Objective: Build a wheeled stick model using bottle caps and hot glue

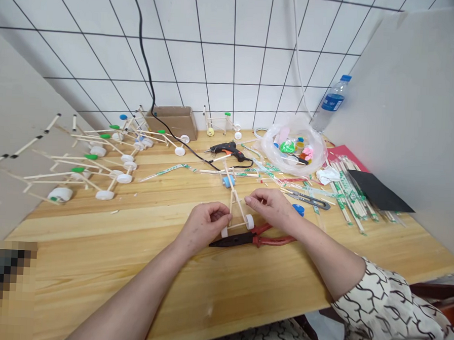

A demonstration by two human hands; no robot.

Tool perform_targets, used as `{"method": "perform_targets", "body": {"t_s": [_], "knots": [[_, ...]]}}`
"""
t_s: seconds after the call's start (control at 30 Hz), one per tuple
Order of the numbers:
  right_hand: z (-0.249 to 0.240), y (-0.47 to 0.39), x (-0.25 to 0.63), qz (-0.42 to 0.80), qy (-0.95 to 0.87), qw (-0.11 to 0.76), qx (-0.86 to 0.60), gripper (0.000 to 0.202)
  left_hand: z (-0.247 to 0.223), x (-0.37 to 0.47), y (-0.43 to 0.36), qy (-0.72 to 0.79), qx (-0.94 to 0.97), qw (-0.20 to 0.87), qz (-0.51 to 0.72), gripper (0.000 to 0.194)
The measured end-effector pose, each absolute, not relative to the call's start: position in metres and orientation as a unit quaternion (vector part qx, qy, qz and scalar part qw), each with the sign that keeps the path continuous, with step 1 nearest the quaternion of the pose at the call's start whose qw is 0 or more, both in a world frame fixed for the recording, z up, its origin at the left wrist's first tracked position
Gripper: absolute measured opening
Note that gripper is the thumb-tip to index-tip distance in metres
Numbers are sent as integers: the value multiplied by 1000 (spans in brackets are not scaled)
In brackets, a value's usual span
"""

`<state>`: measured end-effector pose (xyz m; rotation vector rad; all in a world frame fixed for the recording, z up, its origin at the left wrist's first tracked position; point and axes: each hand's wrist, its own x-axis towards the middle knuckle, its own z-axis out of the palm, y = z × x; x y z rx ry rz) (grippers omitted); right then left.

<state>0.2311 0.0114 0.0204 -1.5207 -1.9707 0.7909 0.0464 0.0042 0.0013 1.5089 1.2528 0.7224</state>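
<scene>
A small toy tricycle of wooden sticks stands between my hands. It has white wheels at its near end and a blue wheel at its far end. My left hand is closed, thumb and fingers pinching the frame's left stick close to the white wheels. On the other side, my right hand is closed in a pinch by the frame's right stick; whatever is between its fingertips is too small to make out. Pliers with red handles lie just in front of the white wheels, partly under my right forearm.
Several finished stick tricycles crowd the left side. Behind are a cardboard box, a black-and-orange glue gun and a plastic bag of colourful bits. To the right lie scissors, wrapped chopsticks and a water bottle.
</scene>
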Motion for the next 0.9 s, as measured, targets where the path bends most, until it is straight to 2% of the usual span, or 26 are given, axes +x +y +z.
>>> {"method": "perform_targets", "body": {"t_s": [0.43,0.7,0.9], "knots": [[10,9,222,289,-751,232,-547,12,0,45,5,520,628,507,278,19],[11,7,219,291,-749,224,-551,10,2,46,5,519,630,498,293,18],[9,8,218,289,-752,226,-548,12,5,46,8,503,614,507,337,26]]}}
